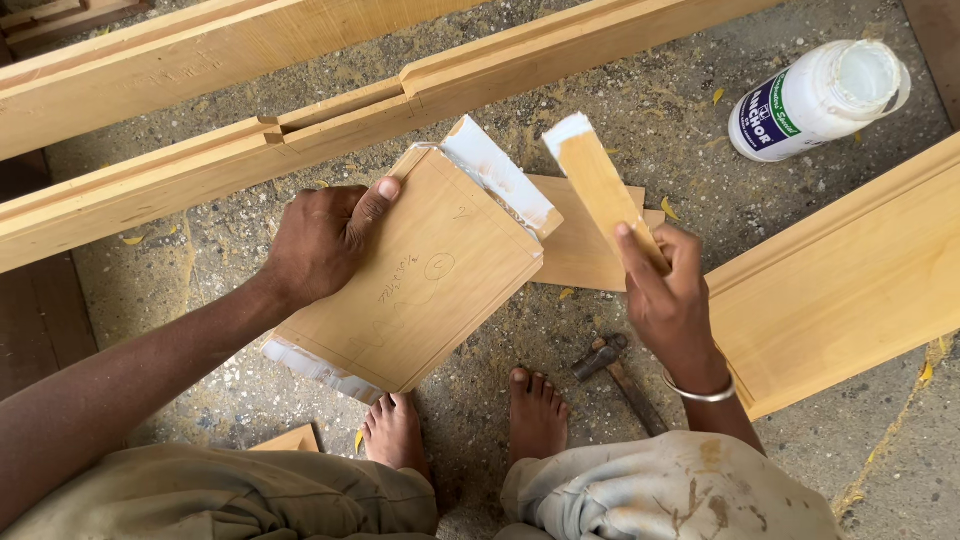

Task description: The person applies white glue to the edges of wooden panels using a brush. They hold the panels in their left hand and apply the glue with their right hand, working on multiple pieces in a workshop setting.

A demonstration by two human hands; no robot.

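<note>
My left hand [322,240] grips the upper left edge of a square wooden panel [420,275], held tilted above the ground. White glue coats the panel's top right end and its lower left end. My right hand [668,295] holds a thin wooden strip [600,185] upright, its tip white with glue, just right of the panel's glued end. Pencil marks show on the panel's face.
A white glue jar [815,98] lies open on its side at top right. Long wooden frame pieces [200,165] run across the top and a wide board [850,280] lies at right. A hammer [615,372] rests by my bare feet [535,415]. Another flat board [580,250] lies under the panel.
</note>
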